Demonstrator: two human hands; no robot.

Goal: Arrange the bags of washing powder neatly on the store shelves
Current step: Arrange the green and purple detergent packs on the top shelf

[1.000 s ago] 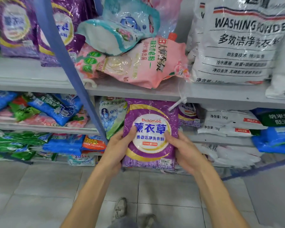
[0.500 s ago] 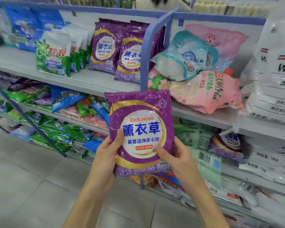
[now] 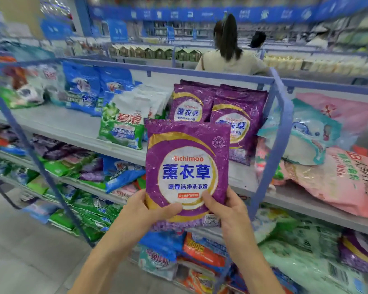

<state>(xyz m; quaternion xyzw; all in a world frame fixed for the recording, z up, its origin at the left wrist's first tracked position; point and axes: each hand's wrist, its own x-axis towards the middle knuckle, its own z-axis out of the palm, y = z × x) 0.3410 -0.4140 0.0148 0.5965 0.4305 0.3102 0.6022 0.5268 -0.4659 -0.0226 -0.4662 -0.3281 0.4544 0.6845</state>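
I hold a purple bag of washing powder (image 3: 187,166) upright in front of the top shelf (image 3: 72,128). My left hand (image 3: 145,211) grips its lower left corner, thumb across the front. My right hand (image 3: 225,211) grips the lower right corner the same way. Just behind it, two matching purple bags (image 3: 238,119) stand upright on the top shelf. To their left stands a green-and-white bag (image 3: 123,126), with blue bags (image 3: 89,90) further left.
A blue shelf-frame post (image 3: 280,132) rises right of the purple bags. Pink and teal bags (image 3: 336,166) lie piled beyond it. Lower shelves hold jumbled green, blue, orange bags (image 3: 89,211). A person (image 3: 229,58) stands behind the shelving. Grey tiled floor (image 3: 26,251) lies lower left.
Both hands have lifted the purple bag from the lower shelf level up in front of the top shelf. My view has risen and turned left, bringing the standing purple bags behind it.
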